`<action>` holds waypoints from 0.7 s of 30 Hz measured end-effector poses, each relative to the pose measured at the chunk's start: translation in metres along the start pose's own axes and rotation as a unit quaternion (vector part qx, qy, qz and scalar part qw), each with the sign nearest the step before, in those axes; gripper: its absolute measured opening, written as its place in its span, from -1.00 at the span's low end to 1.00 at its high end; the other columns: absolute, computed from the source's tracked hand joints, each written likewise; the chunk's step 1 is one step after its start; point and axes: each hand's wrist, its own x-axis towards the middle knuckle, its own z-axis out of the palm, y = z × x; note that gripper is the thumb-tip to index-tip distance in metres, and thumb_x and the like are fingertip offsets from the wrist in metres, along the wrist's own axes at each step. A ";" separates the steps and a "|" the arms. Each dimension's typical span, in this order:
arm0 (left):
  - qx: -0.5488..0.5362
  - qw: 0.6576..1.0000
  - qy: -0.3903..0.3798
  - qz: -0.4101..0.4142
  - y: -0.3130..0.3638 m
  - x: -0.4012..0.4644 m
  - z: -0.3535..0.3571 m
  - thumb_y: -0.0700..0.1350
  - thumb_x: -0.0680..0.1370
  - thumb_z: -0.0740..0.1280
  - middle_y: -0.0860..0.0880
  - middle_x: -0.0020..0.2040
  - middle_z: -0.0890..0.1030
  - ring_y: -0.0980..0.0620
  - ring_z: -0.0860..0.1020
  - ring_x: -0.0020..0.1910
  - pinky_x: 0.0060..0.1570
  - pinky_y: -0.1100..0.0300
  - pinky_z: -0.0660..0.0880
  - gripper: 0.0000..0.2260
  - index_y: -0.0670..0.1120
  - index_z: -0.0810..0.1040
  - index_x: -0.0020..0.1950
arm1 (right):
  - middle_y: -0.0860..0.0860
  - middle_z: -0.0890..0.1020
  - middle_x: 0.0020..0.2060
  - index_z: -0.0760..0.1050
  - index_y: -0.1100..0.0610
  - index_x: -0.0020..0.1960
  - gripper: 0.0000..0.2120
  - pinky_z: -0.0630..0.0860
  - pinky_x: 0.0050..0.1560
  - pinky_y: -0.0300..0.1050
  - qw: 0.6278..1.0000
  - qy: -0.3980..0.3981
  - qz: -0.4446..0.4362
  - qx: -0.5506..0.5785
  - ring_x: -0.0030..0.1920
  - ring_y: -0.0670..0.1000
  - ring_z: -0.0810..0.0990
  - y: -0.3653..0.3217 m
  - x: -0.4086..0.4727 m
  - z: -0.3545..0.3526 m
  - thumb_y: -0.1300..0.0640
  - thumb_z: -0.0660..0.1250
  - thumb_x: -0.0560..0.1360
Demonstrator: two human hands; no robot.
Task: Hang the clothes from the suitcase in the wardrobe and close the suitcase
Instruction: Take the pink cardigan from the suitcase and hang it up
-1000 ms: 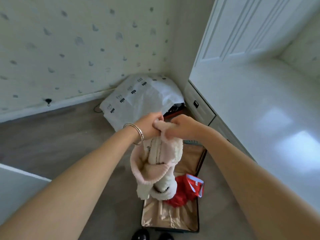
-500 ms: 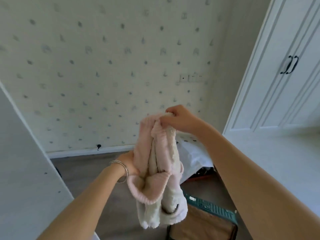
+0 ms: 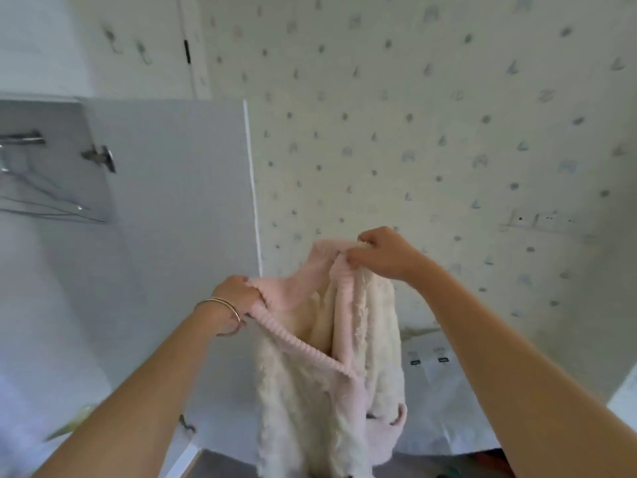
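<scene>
I hold up a fluffy cream jacket with pink ribbed trim [image 3: 331, 374] in front of me. My left hand [image 3: 238, 296], with bangles on the wrist, grips the pink edge on the left. My right hand [image 3: 382, 253] pinches the collar higher up on the right, so the garment hangs spread open between them. To the left stands the open wardrobe door [image 3: 179, 208], and beyond it the wardrobe interior with a metal rail [image 3: 22, 138] and clear hangers [image 3: 44, 198]. The suitcase is out of view.
A patterned wall [image 3: 431, 132] fills the background. A white plastic bag [image 3: 437, 391] lies low behind the jacket. A door hinge [image 3: 100, 157] sticks out on the inside of the wardrobe door.
My view has swung up and left from the suitcase toward the wardrobe. My hands have moved apart, opening the bunched jacket out.
</scene>
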 end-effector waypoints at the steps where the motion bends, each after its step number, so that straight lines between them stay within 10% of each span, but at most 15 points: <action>1: -0.014 1.000 0.025 0.002 -0.004 -0.006 -0.018 -0.30 0.41 0.28 -0.24 -0.08 0.62 -0.14 0.56 -0.18 -0.24 0.05 0.54 -0.89 -0.20 0.54 -0.10 | -0.02 0.25 -0.48 0.28 0.12 -0.38 -0.73 0.16 -0.40 -0.15 1.000 -0.013 -0.015 0.007 -0.42 -0.04 0.24 -0.010 0.003 0.010 0.17 0.32 0.41; 11: -0.023 0.986 0.155 0.049 -0.025 -0.054 -0.151 -0.06 0.21 0.09 -0.18 -0.17 0.63 -0.08 0.55 -0.04 -0.12 0.17 0.41 -0.85 -0.04 0.41 -0.36 | -0.04 0.27 -0.44 0.25 0.11 -0.36 -0.72 0.18 -0.39 -0.17 0.983 -0.080 -0.135 0.094 -0.41 -0.05 0.26 -0.131 0.025 0.109 0.15 0.31 0.44; 18: -0.086 0.982 0.153 0.067 -0.065 -0.068 -0.232 -0.26 0.35 0.23 0.02 -0.19 0.56 0.05 0.50 -0.07 -0.40 0.57 0.38 -0.72 -0.08 0.52 0.03 | -0.03 0.32 -0.42 0.26 0.10 -0.38 -0.72 0.22 -0.36 -0.14 0.968 -0.117 -0.197 0.104 -0.35 -0.01 0.31 -0.235 0.034 0.192 0.16 0.32 0.41; 21: -0.117 0.983 0.125 0.068 -0.091 -0.071 -0.270 -0.36 0.46 0.19 0.02 0.07 0.50 0.11 0.45 0.09 -0.17 0.56 0.40 -0.51 -0.01 0.38 0.34 | -0.02 0.30 -0.41 0.25 0.10 -0.37 -0.70 0.20 -0.37 -0.14 0.959 -0.143 -0.216 0.110 -0.34 -0.01 0.30 -0.280 0.036 0.231 0.14 0.35 0.39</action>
